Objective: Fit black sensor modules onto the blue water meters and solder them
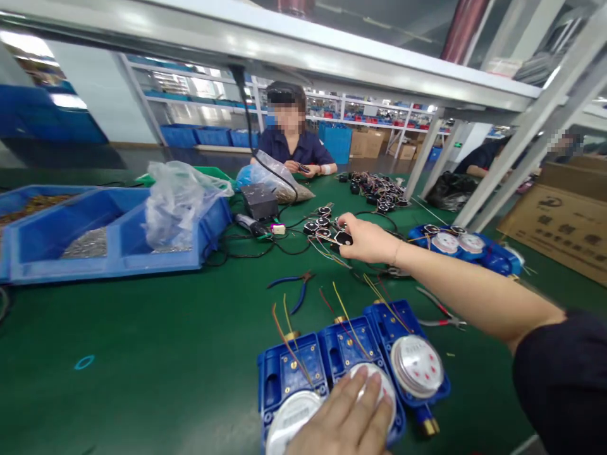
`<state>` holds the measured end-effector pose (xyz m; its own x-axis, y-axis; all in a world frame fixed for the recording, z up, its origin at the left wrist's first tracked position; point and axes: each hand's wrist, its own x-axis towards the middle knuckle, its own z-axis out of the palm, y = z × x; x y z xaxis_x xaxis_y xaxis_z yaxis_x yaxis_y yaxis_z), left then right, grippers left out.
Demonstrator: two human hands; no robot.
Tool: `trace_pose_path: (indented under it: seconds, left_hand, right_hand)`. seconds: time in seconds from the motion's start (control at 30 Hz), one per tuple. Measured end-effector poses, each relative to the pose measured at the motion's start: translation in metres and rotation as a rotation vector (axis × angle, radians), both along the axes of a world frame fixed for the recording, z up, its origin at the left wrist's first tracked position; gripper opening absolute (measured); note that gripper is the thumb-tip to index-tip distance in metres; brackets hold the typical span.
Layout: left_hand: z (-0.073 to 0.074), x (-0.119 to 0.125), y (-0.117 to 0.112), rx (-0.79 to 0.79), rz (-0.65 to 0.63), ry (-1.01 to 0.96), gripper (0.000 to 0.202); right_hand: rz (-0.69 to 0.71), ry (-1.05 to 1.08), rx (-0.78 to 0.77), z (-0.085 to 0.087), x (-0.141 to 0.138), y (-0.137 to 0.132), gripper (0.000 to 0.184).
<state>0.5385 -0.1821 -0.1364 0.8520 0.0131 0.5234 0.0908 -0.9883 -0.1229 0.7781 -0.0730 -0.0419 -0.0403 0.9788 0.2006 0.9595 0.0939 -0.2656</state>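
Observation:
My left hand (346, 417) lies flat, fingers stretched out, over the dial of the middle blue water meter (348, 338). On its left is another blue water meter (294, 363), and on its right a third water meter (417, 366) with a white dial. Thin yellow and red wires stand up from all of them. Farther out, my right hand (370, 239) pinches a black wired part (343, 239) between thumb and fingers. Beside that hand sits a small cluster of similar black parts (317, 225) with white-rimmed round faces and loose wires.
Blue-handled pliers (301, 291) and red-grey cutters (443, 313) lie on the green table. Blue bins (109, 268) stand at left, near a black box (260, 201). More meters (448, 243) are at right. A co-worker (294, 145) sits opposite, below a shelf beam (284, 47).

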Motion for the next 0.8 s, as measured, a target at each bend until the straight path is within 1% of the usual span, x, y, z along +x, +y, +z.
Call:
trace_pose_path:
  seconds: [0.03, 0.1, 0.17, 0.2, 0.27, 0.33, 0.37, 0.43, 0.47, 0.5, 0.57, 0.63, 0.73, 0.8]
  left_hand:
    - [0.008, 0.0, 0.001, -0.039, -0.009, 0.021, 0.032]
    - [0.025, 0.002, 0.005, -0.104, -0.013, 0.088, 0.032]
    - [0.044, 0.008, 0.011, -0.15, 0.009, 0.149, 0.033]
    - [0.054, 0.013, 0.014, -0.173, 0.034, 0.148, 0.034]
    - [0.074, 0.03, 0.022, -0.253, 0.098, 0.082, 0.032]
    - [0.092, 0.055, 0.028, -0.386, 0.144, 0.0, 0.036]
    - [0.099, 0.07, 0.029, -0.462, 0.139, -0.012, 0.045]
    - [0.107, 0.1, 0.029, -0.609, 0.055, 0.045, 0.067]
    - [0.11, 0.114, 0.029, -0.666, -0.003, 0.107, 0.073]
    - [0.111, 0.127, 0.028, -0.698, -0.052, 0.175, 0.073]
    - [0.112, 0.146, 0.029, -0.701, -0.093, 0.298, 0.06]
    - [0.113, 0.158, 0.034, -0.654, -0.075, 0.369, 0.042]
    - [0.113, 0.169, 0.053, -0.594, -0.053, 0.462, 0.022]
    - [0.109, 0.176, 0.071, -0.531, -0.021, 0.527, 0.019]
  right_hand:
    - [-0.004, -0.001, 0.013, 0.01, 0.006, -0.021, 0.051]
    - [-0.015, 0.005, 0.027, 0.027, 0.018, -0.066, 0.054]
    - [-0.027, 0.007, 0.038, 0.038, 0.028, -0.11, 0.054]
    - [-0.035, 0.001, 0.051, 0.039, 0.033, -0.13, 0.053]
    - [-0.052, -0.026, 0.072, 0.036, 0.042, -0.161, 0.052]
    - [-0.063, -0.065, 0.076, 0.029, 0.05, -0.181, 0.051]
    - [-0.063, -0.08, 0.075, 0.025, 0.052, -0.188, 0.051]
    - [-0.047, -0.089, 0.081, 0.019, 0.054, -0.196, 0.051]
    - [-0.038, -0.078, 0.092, 0.017, 0.055, -0.199, 0.051]
    - [-0.035, -0.062, 0.106, 0.016, 0.057, -0.201, 0.05]
    - [-0.058, -0.03, 0.126, 0.015, 0.061, -0.204, 0.048]
    - [-0.124, -0.026, 0.134, 0.013, 0.069, -0.204, 0.043]
    - [-0.218, -0.041, 0.111, 0.004, 0.085, -0.198, 0.039]
    - [-0.246, -0.041, 0.104, -0.006, 0.095, -0.19, 0.039]
